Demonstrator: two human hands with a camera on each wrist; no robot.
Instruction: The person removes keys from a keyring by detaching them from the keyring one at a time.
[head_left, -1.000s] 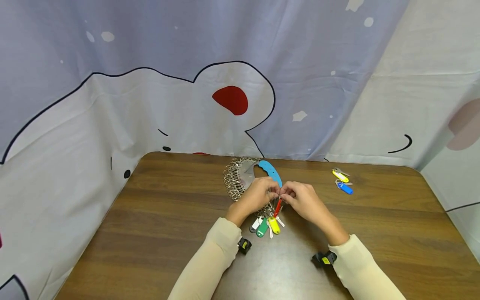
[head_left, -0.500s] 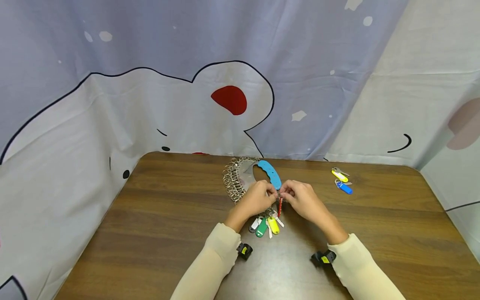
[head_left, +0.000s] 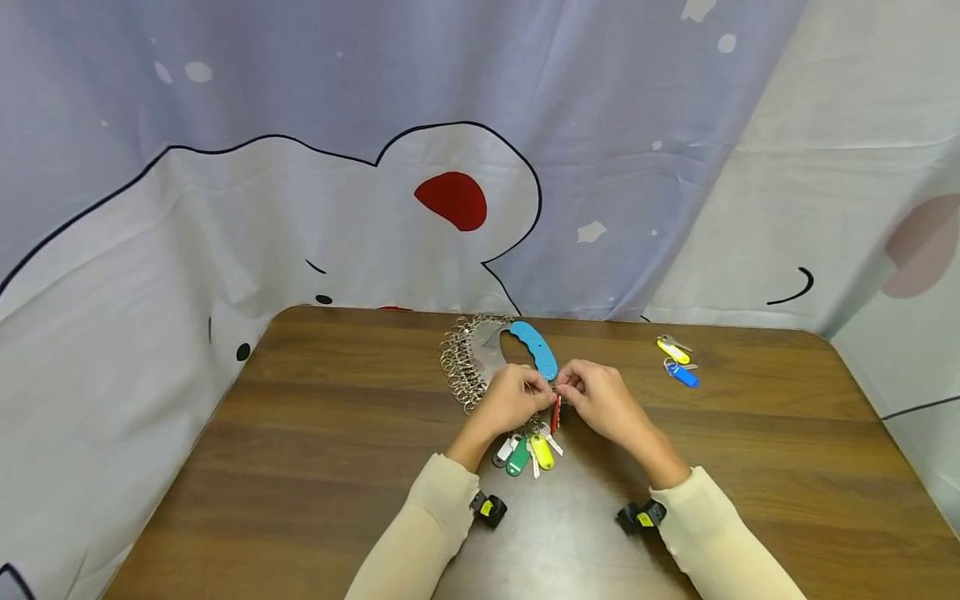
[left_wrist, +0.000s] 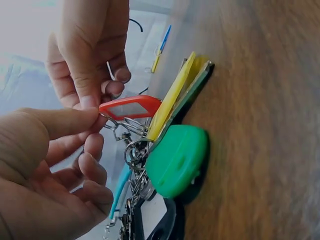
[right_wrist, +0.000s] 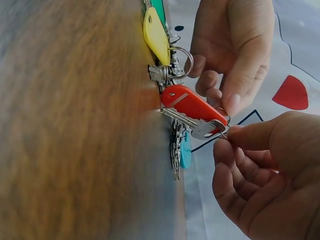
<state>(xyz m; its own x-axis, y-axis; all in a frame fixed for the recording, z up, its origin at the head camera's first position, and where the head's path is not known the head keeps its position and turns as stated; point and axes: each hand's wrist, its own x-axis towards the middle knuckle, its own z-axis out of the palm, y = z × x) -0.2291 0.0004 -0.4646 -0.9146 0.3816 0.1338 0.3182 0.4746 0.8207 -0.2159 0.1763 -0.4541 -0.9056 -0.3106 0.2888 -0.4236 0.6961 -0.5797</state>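
A red key tag (right_wrist: 192, 106) with a silver key (right_wrist: 202, 129) hangs by its split ring (right_wrist: 223, 131) between both hands. My left hand (head_left: 513, 398) pinches the tag's ring end between thumb and finger. From the other side, my right hand (head_left: 600, 396) pinches the split ring. Just beyond the hands lies a curved metal plate (head_left: 486, 350) with a blue handle (head_left: 534, 348) and many small rings along its edge. Yellow (head_left: 542, 452), green (head_left: 518, 457) and white-and-black (head_left: 505, 451) key tags hang with keys at its near end, close below my left hand.
On the wooden table (head_left: 315, 467), to the right, lie a yellow key tag (head_left: 672, 350) and a blue key tag (head_left: 683, 374), each with a key. A patterned curtain (head_left: 300, 225) stands behind the table's far edge.
The red tag has swung from a slant to nearly upright beneath the fingers. Both hands stay close together by the handle's near end; the head view has shifted slightly.
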